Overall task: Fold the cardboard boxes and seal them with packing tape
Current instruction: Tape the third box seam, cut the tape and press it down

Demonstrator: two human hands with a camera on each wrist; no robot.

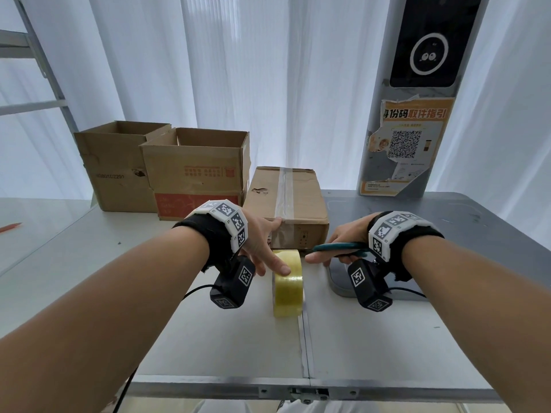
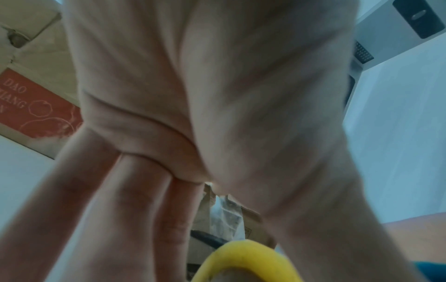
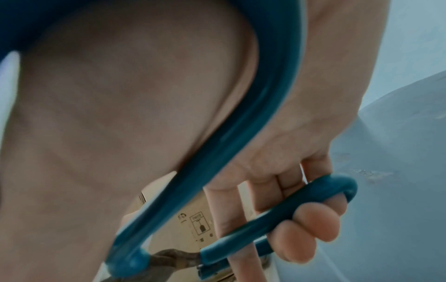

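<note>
Nearest the lens, two bare forearms reach out over the white table (image 1: pixel 387 338). Between them stands the yellow tape roll (image 1: pixel 288 283) on its edge. The left hand (image 1: pixel 262 248) lies over the top of the roll, thumb along its near crest and the other fingers stretched past it to the front top edge of the sealed box (image 1: pixel 286 198); whether it truly pinches the roll or only steadies it I cannot tell. Just right of that grip, the right hand (image 1: pixel 343 242) is clamped on the teal scissors (image 1: pixel 340 247), fingers curled through the handle loops in the wrist view, blades pointing toward the gap between roll and box. A clear strip already runs down the middle of that box's top and over its front face, so the step in hand looks like cutting the tape free at the box's front. The next move probably calls for keeping the strip taut and closing the blades close to the cardboard. Beyond the left hand, two open boxes (image 1: pixel 193 171) wait, flaps up.
</note>
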